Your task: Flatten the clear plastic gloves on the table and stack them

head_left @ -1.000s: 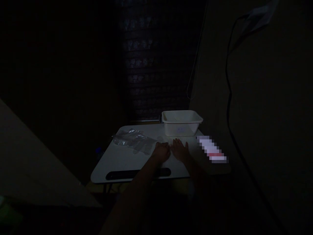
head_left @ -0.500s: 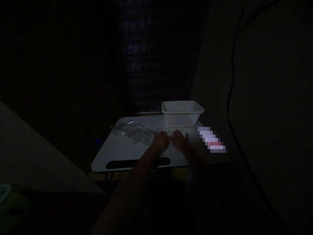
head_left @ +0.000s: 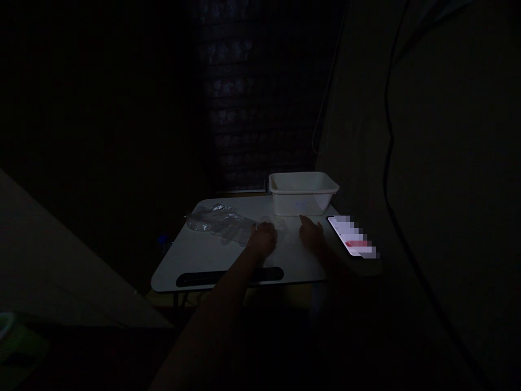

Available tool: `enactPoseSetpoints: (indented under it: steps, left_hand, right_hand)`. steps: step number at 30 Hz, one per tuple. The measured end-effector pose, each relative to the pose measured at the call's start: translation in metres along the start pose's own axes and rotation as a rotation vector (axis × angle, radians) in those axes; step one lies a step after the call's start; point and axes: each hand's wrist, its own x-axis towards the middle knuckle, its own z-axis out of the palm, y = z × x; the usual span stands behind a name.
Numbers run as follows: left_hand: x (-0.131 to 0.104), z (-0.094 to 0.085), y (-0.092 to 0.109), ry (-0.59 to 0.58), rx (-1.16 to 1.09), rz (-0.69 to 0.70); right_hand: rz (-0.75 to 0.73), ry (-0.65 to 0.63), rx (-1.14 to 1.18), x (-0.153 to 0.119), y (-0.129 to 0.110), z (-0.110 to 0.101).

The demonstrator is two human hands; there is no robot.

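Note:
My left hand (head_left: 264, 239) lies palm down on the table (head_left: 191, 255), its fingers spread a little over the edge of some thin clear plastic. The plastic has finger-like shapes and looks like a disposable glove (head_left: 232, 231). My right hand (head_left: 311, 234) is to the right, apart from the left, in front of a white plastic tub (head_left: 303, 203). Its index finger stretches forward and to the left, and nothing shows in that hand. Dim light blurs the finger details.
A phone with a lit screen (head_left: 350, 237) lies at the table's right side. A dark slot (head_left: 230, 276) runs along the near edge. A blue-capped object (head_left: 163, 239) stands beyond the left edge. A dark cable (head_left: 388, 163) hangs down the right wall.
My right hand has drawn away to the right from the left hand, and its fingers have changed from spread to one pointing. My left hand has shifted slightly left.

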Motion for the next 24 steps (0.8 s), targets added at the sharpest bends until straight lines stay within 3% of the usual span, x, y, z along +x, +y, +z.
enactPoseSetpoints:
  steps: [4, 11, 17, 24]
  left_hand:
    - [-0.001, -0.002, -0.003, -0.025, -0.012, 0.026]
    - [0.000, 0.001, 0.004, -0.022, -0.005, 0.148]
    - [-0.002, 0.010, 0.005, -0.030, -0.016, 0.123]
    - [-0.005, 0.005, 0.007, -0.046, -0.033, 0.121]
  right_hand:
    - [-0.065, -0.073, -0.094, -0.004, 0.006, 0.001]
    - [-0.075, -0.064, -0.190, -0.011, 0.003, 0.010]
    - [-0.086, -0.095, -0.211, -0.011, 0.003, 0.012]
    - [-0.097, -0.108, -0.164, -0.010, -0.002, 0.003]
